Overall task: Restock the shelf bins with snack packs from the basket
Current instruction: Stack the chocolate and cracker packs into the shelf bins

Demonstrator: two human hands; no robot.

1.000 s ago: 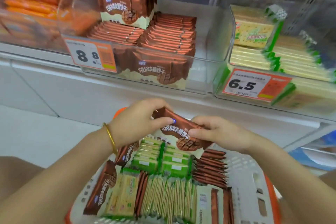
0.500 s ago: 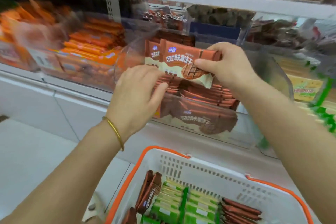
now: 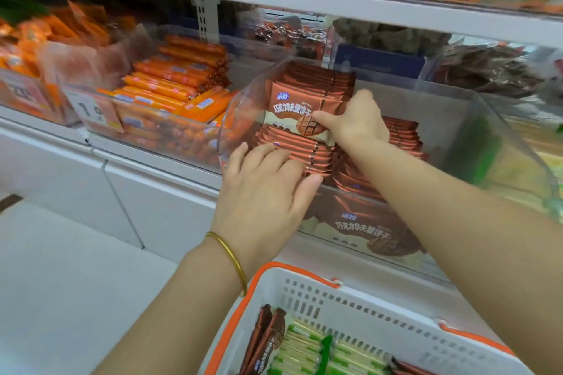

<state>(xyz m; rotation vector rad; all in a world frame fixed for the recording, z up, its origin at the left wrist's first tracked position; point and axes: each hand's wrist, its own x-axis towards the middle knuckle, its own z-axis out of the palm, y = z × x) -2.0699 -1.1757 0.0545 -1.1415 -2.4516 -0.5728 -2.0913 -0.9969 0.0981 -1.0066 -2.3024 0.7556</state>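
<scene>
I see the shelf [image 3: 158, 167] carrying a clear bin [image 3: 232, 112] of brown packs, and below the shelf's front edge a white basket [image 3: 365, 310] holding more brown and green packs. The left hand [image 3: 262, 192] lies flat, fingers straight, on the flat stack [image 3: 301, 150] at the bin's front left. The right hand [image 3: 356, 126] pinches an upright brown snack pack [image 3: 291, 109] against the row standing at the bin's back left.

Person's arms, head view. Left hand [image 3: 262, 195]: wrist ringed by a thin, smooth, gold-coloured bangle [image 3: 233, 259], plain and round in section. Right hand [image 3: 358, 128]: bare, as are both forearms up to the frame edge.
</scene>
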